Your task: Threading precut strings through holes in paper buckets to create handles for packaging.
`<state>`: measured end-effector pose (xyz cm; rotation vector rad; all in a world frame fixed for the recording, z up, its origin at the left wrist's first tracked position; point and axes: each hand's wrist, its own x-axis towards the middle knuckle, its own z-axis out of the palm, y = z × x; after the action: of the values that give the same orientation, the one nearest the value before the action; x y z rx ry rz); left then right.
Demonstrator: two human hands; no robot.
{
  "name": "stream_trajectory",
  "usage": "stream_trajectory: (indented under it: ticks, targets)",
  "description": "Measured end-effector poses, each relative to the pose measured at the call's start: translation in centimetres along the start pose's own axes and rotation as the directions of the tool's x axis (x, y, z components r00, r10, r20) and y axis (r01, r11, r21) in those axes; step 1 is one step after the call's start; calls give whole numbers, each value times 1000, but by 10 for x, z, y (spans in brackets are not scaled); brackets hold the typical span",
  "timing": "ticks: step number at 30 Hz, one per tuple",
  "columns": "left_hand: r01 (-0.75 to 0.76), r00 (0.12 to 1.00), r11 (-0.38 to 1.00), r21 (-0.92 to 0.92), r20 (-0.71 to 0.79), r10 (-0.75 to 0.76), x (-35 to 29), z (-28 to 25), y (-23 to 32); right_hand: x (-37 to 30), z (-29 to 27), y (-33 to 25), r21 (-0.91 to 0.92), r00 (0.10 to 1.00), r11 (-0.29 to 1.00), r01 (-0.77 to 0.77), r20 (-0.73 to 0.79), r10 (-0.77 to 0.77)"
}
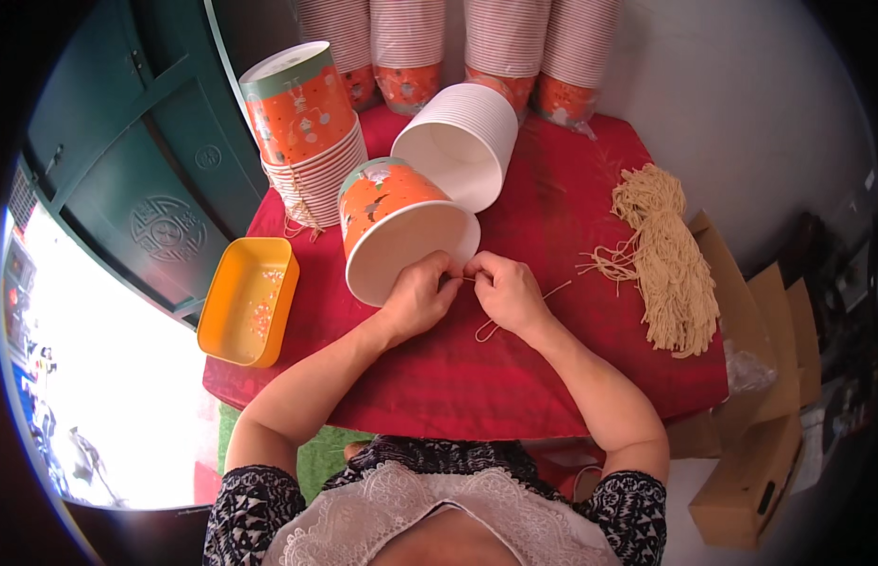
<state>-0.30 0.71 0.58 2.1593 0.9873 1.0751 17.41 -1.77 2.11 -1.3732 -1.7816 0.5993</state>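
Observation:
An orange and green paper bucket lies tipped on the red-covered table, its white open mouth facing me. My left hand is closed in a pinch at the lower right of that mouth, partly in front of the bucket's inside. Beside it, my right hand is also pinched closed. A short bit of beige cord shows between the two sets of fingertips, and more of the cord loops out below and past my right hand. The fingertips themselves hide exactly how the cord is gripped.
A yellow tray with small pale and orange bits stands at left. Behind are a stack of buckets, a white stack on its side and several wrapped stacks. A beige cord bundle lies right, near cardboard boxes.

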Motion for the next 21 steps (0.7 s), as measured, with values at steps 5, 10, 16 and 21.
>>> stream_trajectory:
  ticks: [5,10,16,21]
  targets:
    - [36,999,996,-85,12,-35,3,-3,0,-4,8,7,-161,990,978,132,-24,-138]
    - [97,994,990,-98,53,-92,4,-6,5,-5,5,-10,67,1000,998,-10,-23,12]
    - [108,991,981,-162,92,-94,5,-5,-7,-7,22,6,91,992,990,104,-81,-97]
    - [309,944,895,-321,215,-249,10,-13,-1,-8,20,6,-59,984,987,150,-87,-154]
